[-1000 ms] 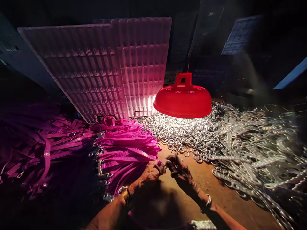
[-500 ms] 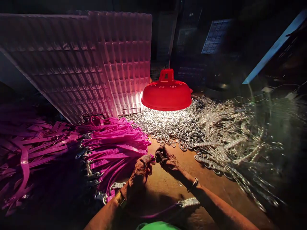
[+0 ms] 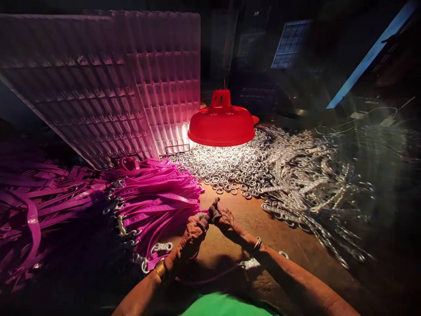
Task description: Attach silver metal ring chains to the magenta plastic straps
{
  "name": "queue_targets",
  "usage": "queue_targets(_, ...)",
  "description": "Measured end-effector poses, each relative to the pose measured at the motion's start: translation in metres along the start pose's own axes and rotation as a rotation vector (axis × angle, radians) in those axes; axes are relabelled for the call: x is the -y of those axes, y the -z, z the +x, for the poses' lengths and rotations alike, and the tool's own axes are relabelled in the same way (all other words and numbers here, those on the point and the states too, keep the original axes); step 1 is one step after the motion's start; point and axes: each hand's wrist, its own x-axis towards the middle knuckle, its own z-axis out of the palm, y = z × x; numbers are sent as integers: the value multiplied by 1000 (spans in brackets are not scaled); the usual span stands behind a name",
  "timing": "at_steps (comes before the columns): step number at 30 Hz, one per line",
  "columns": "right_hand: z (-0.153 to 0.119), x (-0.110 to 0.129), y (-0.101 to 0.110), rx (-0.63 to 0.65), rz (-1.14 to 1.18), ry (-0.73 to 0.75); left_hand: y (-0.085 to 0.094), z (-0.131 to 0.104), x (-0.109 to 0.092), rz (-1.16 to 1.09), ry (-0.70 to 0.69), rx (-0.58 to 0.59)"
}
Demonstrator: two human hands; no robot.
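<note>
My left hand is closed over the wooden tabletop, pinching a pink strap whose end shows by the fingertips. Right against it, my right hand is also closed, with dark coverings on its fingers. What it grips is hidden. A thin length of strap curves below the hands to a metal chain partly behind my right forearm. To the left of my hands lies a bundle of pink straps, several with metal clasps or chain pieces at their left ends.
A red lamp hangs low over a heap of metal rings. Metal chains are piled on the right. More pink straps lie at far left. A ribbed translucent panel stands behind the bundle.
My hands have come together; a small gap showed between them before. The view has shifted slightly, so the lamp and piles sit a little further left and higher.
</note>
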Motion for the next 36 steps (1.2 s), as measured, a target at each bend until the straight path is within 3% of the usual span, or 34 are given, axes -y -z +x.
queue_targets(6,9,13,4,-4,-64,62,-1,17,3,34,1,17)
queue_targets(9,7,26,16,161,-148,186,6,17,-8,30,-5,47)
queue_targets(11,-1,35,22,273,-196,193,12,14,-21,69,-7,105)
queue_targets(13,-16,43,24,332,-235,199,15,7,-33,130,49,173)
queue_targets(16,-48,51,19,365,-316,282,14,-6,-39,172,245,265)
queue_targets(20,-90,52,7,384,-381,181,5,-28,-25,160,335,339)
queue_targets(25,-121,31,-8,302,-399,107,-3,-55,7,95,439,376)
queue_targets(30,-128,15,-15,232,-253,10,-11,-72,19,-112,384,295)
queue_targets(33,-123,20,-15,243,-222,-34,-16,-76,15,-162,377,209)
queue_targets(36,-119,30,-12,311,-243,-29,-17,-74,15,-156,369,203)
